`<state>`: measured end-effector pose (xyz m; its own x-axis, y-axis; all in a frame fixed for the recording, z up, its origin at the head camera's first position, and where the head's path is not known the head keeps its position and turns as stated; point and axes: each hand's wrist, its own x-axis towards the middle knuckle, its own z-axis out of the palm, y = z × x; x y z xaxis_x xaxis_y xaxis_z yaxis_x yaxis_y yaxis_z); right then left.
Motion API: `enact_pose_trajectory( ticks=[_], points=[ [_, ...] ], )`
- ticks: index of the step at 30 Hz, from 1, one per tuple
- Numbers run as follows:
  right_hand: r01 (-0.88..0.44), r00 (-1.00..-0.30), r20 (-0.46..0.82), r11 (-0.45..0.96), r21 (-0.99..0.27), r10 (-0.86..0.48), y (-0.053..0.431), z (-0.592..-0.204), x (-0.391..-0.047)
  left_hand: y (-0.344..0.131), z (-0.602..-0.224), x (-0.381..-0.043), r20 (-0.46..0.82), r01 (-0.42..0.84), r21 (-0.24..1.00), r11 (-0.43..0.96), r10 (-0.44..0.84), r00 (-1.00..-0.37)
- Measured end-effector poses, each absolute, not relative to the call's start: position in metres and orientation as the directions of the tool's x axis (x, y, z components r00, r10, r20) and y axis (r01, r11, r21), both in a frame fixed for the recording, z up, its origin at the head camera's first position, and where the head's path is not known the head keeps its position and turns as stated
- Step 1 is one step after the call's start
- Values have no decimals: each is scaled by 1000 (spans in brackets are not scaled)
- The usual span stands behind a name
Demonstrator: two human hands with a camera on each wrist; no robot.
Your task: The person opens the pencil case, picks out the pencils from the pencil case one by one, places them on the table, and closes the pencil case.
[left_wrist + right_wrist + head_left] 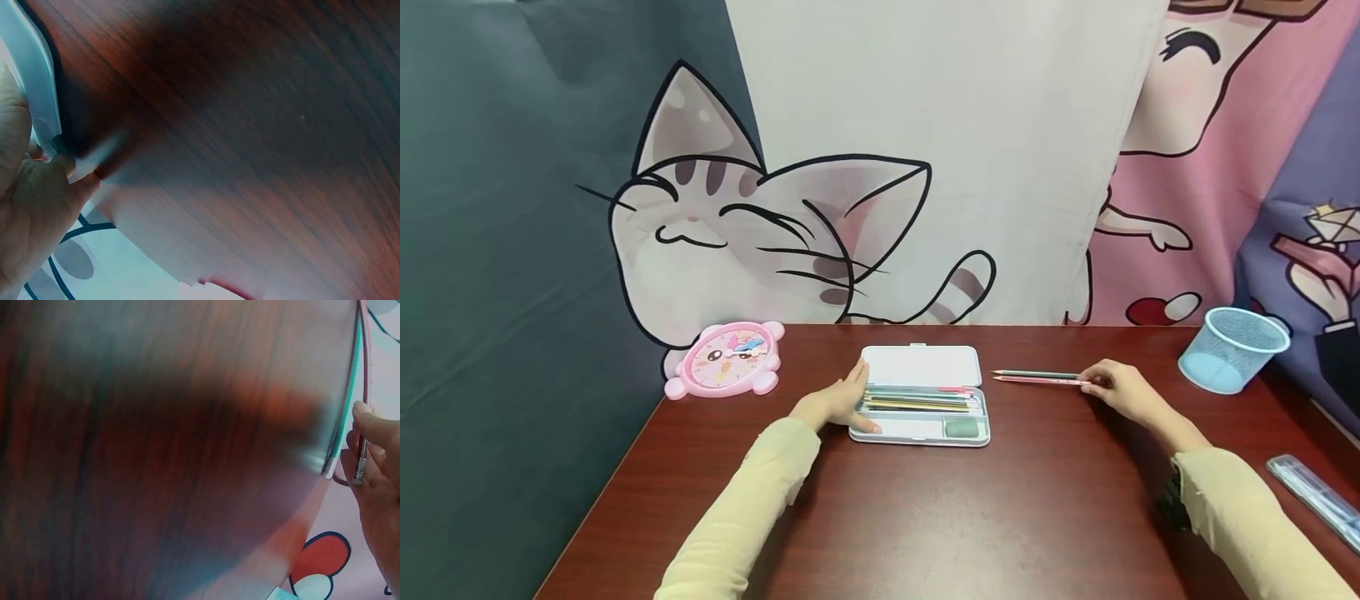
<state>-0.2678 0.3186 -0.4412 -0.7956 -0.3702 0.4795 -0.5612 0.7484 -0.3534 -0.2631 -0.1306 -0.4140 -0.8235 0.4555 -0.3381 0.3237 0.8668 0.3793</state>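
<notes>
A white pencil case point(922, 365) lies with its lid laid back, holding several pencils point(917, 406) and a grey-green eraser point(962, 427). My left hand point(838, 402) rests at its left side, thumb over the front corner and fingers spread toward the lid. The left wrist view shows this hand against the case's edge point(47, 94). To the right of the case, my right hand point(1122, 390) pinches a pink pencil point(1037, 380) near its metal-capped end. A green pencil point(347, 394) lies just beyond the pink one, alongside it; both tips point left.
A pink clock point(728, 360) with a cartoon face sits at the back left. At the back right stands a light blue mesh pen holder point(1221, 354). A clear, narrow case point(1318, 500) lies by the right edge. Behind the wooden table point(985, 517) hangs a cartoon-printed curtain point(1022, 150).
</notes>
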Motion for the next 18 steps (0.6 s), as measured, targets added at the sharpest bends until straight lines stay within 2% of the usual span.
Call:
enact_pose_trajectory(
  ticks=[10, 18],
  points=[
    [-550, -802, 422, 798, -247, -422, 321, -445, -274, -128, -409, -262, -348, 360, 329, 873, 467, -813],
    [-523, -818, 416, 814, -254, -396, 320, -446, -276, -130, -406, -263, -363, 359, 331, 873, 469, -806]
  ],
)
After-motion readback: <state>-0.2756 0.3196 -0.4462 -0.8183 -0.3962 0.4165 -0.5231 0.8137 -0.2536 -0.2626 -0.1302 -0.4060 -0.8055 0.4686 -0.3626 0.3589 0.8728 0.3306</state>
